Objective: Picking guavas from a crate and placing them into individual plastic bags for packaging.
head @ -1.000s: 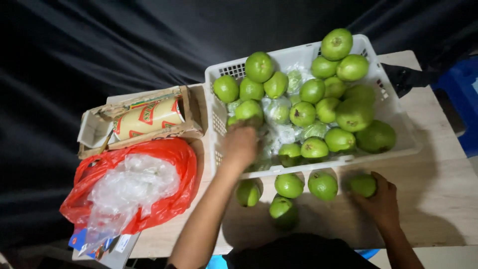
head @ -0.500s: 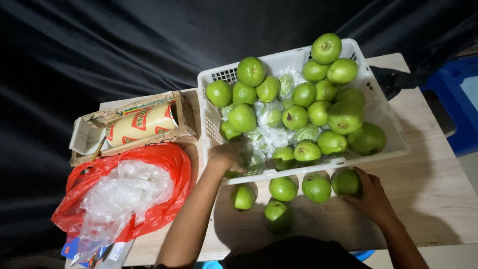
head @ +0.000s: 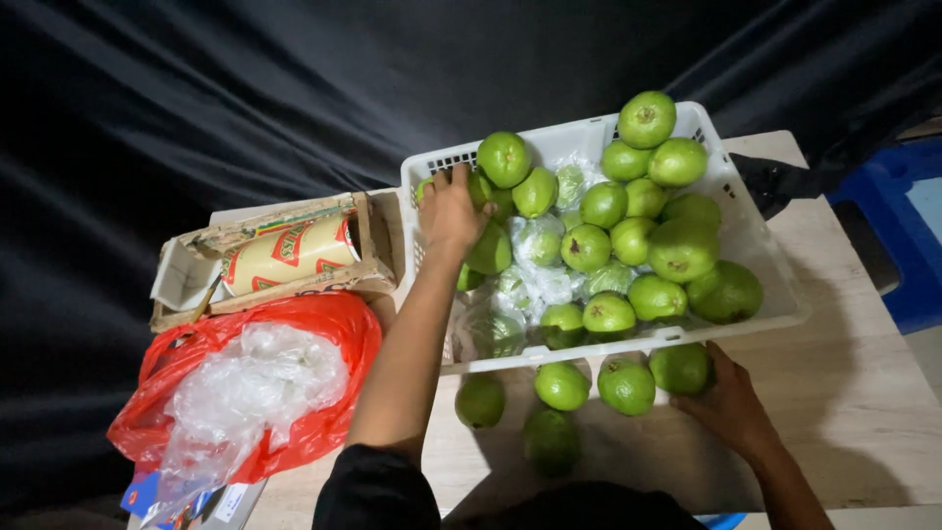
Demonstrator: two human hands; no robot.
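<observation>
our left hand (head: 451,208) reaches into the far left corner of the white slotted crate (head: 775,294), its fingers spread and curled down over a green fruit (head: 488,250) in the pile; whether they have closed on it we cannot tell, since the palm hides the contact. our right hand (head: 731,404) lies on the surface (head: 863,393) just outside the crate's near wall, fingers loosely open and touching the rightmost loose fruit (head: 680,368).

the round green fruits look firm, smooth and fairly dense, so we judge each one a solid handful: stiff enough for a full grip, a little slick on the skin, and apt to bruise if dropped or squeezed hard. the best hold seems to be around the widest part, fingers wrapped from above. some of the fruits in the middle of the crate sit among thin clear plastic wrap (head: 538,280), which is soft, slippery and likely to shift under a grasp. the pile is loose, so lifting one may let its neighbours roll.

four more fruits lie on the pale wooden surface near the crate's front wall. to the left sit a red plastic bag (head: 334,334) stuffed with clear film and an open cardboard box (head: 255,236) holding a printed carton. black cloth hangs behind, and something blue stands at the right edge.
</observation>
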